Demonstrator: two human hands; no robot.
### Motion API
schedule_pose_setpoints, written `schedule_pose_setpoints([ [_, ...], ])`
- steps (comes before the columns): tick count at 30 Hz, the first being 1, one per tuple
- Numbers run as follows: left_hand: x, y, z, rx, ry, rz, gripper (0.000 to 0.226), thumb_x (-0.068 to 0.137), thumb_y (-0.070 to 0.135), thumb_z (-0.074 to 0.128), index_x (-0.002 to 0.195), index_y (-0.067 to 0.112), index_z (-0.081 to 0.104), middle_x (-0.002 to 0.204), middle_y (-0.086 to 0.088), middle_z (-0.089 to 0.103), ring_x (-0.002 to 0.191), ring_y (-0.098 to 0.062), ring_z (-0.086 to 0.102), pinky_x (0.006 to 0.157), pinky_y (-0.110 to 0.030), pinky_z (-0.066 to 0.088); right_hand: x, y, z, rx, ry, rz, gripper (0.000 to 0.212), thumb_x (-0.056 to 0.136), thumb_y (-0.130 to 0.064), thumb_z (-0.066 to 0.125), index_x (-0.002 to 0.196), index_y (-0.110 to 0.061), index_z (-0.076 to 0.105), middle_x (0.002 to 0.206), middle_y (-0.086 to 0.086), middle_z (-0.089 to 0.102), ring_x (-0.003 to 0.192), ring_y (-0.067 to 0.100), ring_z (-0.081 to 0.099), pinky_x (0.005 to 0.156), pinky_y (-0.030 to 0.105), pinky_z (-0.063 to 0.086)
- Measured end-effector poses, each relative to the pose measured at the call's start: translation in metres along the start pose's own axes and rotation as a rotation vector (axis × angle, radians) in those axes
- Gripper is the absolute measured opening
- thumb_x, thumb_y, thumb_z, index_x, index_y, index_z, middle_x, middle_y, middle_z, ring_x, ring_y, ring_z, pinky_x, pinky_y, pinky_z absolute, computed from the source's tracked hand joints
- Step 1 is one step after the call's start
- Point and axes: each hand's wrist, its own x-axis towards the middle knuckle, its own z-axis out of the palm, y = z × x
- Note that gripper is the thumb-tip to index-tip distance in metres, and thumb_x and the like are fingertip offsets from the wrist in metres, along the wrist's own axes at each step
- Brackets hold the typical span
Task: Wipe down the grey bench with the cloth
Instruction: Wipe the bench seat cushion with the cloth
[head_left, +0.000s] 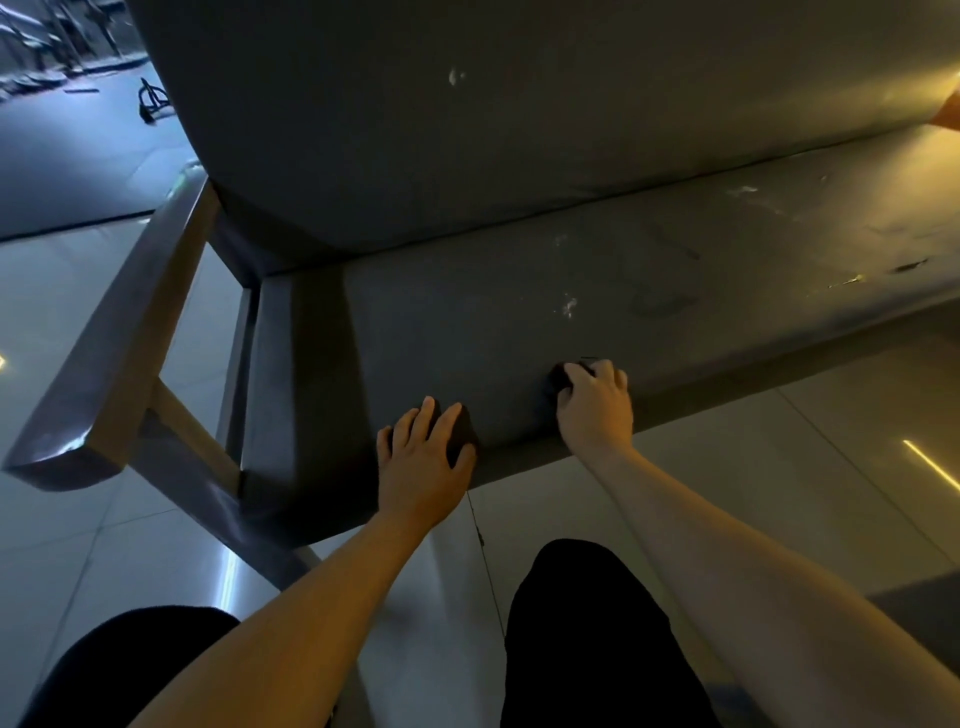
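The grey bench (519, 291) fills the middle of the view, with a tall padded backrest (467, 130) behind its seat. White scuffs and dark marks dot the seat towards the right. My right hand (595, 410) sits at the seat's front edge, its fingers curled over a small dark cloth (560, 378), most of which is hidden under the hand. My left hand (423, 457) lies flat with straight fingers on the seat's front edge, left of the right hand.
A metal armrest and frame (119, 332) close off the bench's left end. Glossy floor tiles (779, 467) lie below and to the right. My dark-clothed knees (587, 639) are at the bottom. Dark equipment (150, 101) lies on the floor far left.
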Motion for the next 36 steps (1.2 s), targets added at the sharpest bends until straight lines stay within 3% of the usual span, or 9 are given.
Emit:
schedule_pose_setpoints([
  [6, -0.005, -0.007, -0.005, -0.156, 0.017, 0.042, 0.06, 0.101, 0.034, 0.056, 0.155, 0.021, 0.033, 0.165, -0.004, 0.026, 0.154, -0.021, 0.016, 0.126, -0.041, 0.011, -0.042, -0.048, 0.041, 0.11, 0.01, -0.145, 0.035, 0.102, -0.021, 0.053, 0.135, -0.013, 0.062, 0.13, 0.01, 0.057, 0.121, 0.027, 0.051, 0.104, 0.038, 0.045],
  [11, -0.007, -0.017, -0.011, -0.229, 0.034, 0.011, 0.05, 0.105, 0.019, 0.048, 0.154, 0.016, 0.037, 0.165, -0.004, 0.025, 0.155, -0.02, 0.014, 0.123, -0.036, 0.013, -0.057, -0.069, 0.051, 0.148, -0.087, -0.346, 0.033, 0.101, -0.02, 0.053, 0.131, -0.014, 0.064, 0.126, 0.008, 0.059, 0.116, 0.024, 0.052, 0.096, 0.035, 0.047],
  [13, -0.011, -0.017, -0.008, -0.165, 0.048, -0.008, 0.055, 0.103, 0.023, 0.051, 0.155, 0.018, 0.034, 0.168, -0.005, 0.016, 0.156, -0.024, 0.003, 0.123, -0.04, 0.008, -0.041, -0.056, 0.038, 0.063, -0.062, -0.393, 0.033, 0.1, -0.019, 0.053, 0.131, -0.017, 0.064, 0.128, 0.008, 0.058, 0.118, 0.025, 0.05, 0.098, 0.039, 0.048],
  [16, -0.019, -0.018, -0.003, -0.042, 0.043, -0.076, 0.062, 0.1, 0.048, 0.033, 0.159, 0.031, 0.023, 0.169, -0.003, 0.009, 0.154, -0.029, -0.003, 0.123, -0.053, 0.003, -0.001, -0.025, 0.02, -0.019, 0.055, -0.165, 0.035, 0.101, -0.022, 0.052, 0.135, -0.022, 0.06, 0.136, 0.007, 0.052, 0.127, 0.029, 0.044, 0.105, 0.044, 0.041],
  [19, -0.024, -0.02, -0.001, 0.012, 0.046, -0.09, 0.066, 0.095, 0.054, 0.021, 0.159, 0.038, 0.018, 0.169, 0.002, 0.008, 0.153, -0.026, 0.001, 0.12, -0.057, 0.006, 0.011, -0.028, 0.025, -0.002, 0.038, -0.066, 0.035, 0.103, -0.023, 0.051, 0.136, -0.02, 0.061, 0.136, 0.01, 0.053, 0.128, 0.032, 0.042, 0.105, 0.045, 0.038],
  [26, -0.035, -0.063, -0.001, -0.055, 0.183, -0.027, 0.055, 0.095, 0.046, 0.052, 0.147, 0.027, 0.045, 0.157, -0.001, 0.04, 0.148, -0.022, 0.031, 0.117, -0.056, 0.031, -0.042, -0.122, 0.067, 0.084, -0.168, -0.413, 0.033, 0.104, -0.021, 0.047, 0.133, -0.018, 0.063, 0.131, 0.007, 0.057, 0.121, 0.024, 0.048, 0.107, 0.036, 0.04],
  [29, -0.042, -0.066, -0.007, 0.077, 0.19, -0.083, 0.061, 0.095, 0.056, 0.045, 0.149, 0.029, 0.041, 0.156, 0.001, 0.041, 0.144, -0.024, 0.036, 0.116, -0.049, 0.027, -0.039, -0.14, 0.076, 0.16, -0.289, -0.559, 0.033, 0.102, -0.019, 0.048, 0.132, -0.019, 0.064, 0.128, 0.005, 0.059, 0.12, 0.022, 0.049, 0.105, 0.035, 0.043],
  [33, -0.039, -0.048, -0.002, 0.067, 0.143, -0.214, 0.061, 0.102, 0.053, 0.04, 0.158, 0.035, 0.024, 0.166, 0.006, 0.022, 0.152, -0.018, 0.017, 0.121, -0.045, 0.009, 0.014, -0.134, 0.075, 0.082, -0.023, -0.42, 0.033, 0.099, -0.018, 0.055, 0.131, -0.021, 0.061, 0.13, 0.005, 0.058, 0.122, 0.024, 0.049, 0.103, 0.038, 0.044],
  [36, -0.042, -0.048, 0.005, 0.05, 0.224, -0.214, 0.059, 0.101, 0.047, 0.051, 0.155, 0.031, 0.036, 0.163, 0.003, 0.034, 0.15, -0.02, 0.027, 0.12, -0.046, 0.018, 0.037, -0.132, 0.076, 0.031, -0.109, -0.301, 0.041, 0.1, -0.03, 0.053, 0.14, -0.019, 0.054, 0.141, 0.009, 0.051, 0.135, 0.032, 0.041, 0.111, 0.047, 0.038],
])
